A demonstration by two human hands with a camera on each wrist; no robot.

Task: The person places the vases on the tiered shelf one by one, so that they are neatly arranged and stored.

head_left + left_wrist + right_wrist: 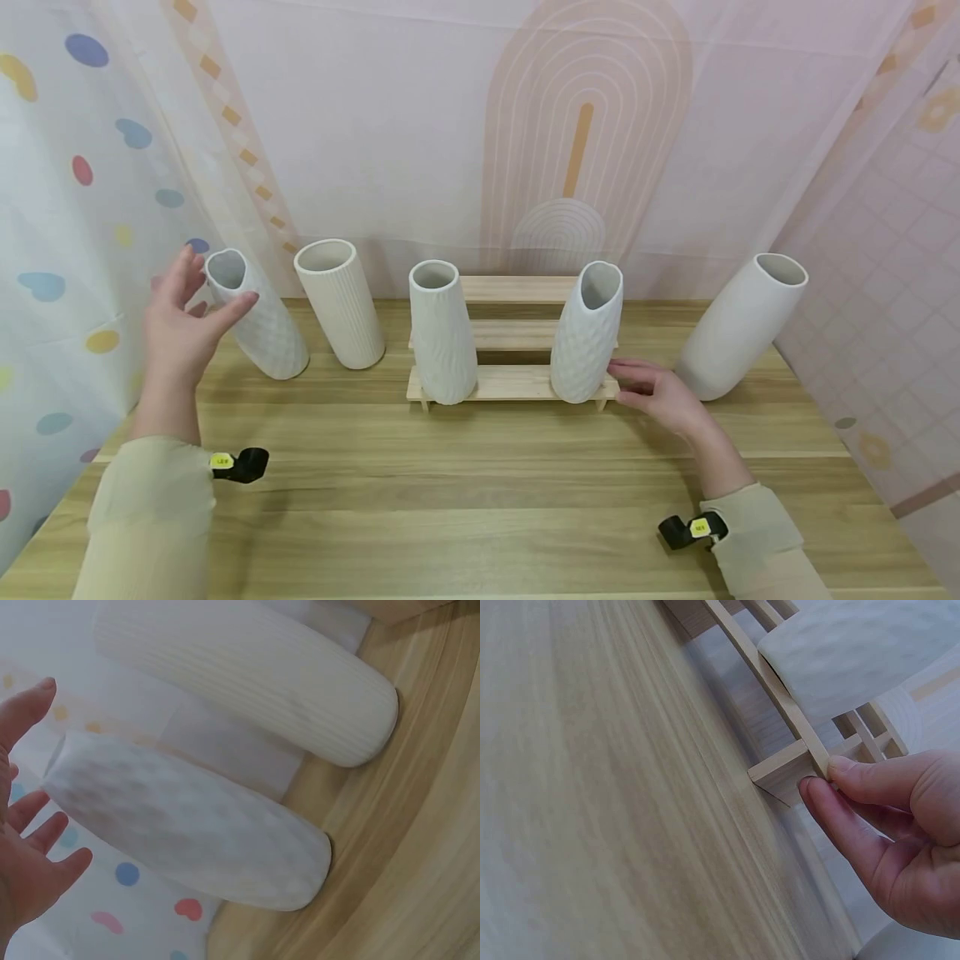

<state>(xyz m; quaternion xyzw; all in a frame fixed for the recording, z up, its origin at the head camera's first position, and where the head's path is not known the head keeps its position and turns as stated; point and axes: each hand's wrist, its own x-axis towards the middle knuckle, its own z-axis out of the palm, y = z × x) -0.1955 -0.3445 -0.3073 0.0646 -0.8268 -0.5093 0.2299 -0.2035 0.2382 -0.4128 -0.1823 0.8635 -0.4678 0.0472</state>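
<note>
While the right hand point(663, 405), pinching, seemingly steadies the rack point(517, 382), the wide-spread left hand point(178, 329) likely must grip the nine-o'clock vase point(270, 333).

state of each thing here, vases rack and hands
Rack: standing on table
Leftmost vase: upright on table
Ribbed vase: upright on table
Left rack vase: upright on rack
Right rack vase: upright on rack
Rightmost vase: upright on table
Left hand: open, fingers apart
Right hand: pinching rack's end

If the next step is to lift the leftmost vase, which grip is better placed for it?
Likely the left grip: it is open beside the leftmost vase, while the right grip pinches the wooden stand at its end.
</note>
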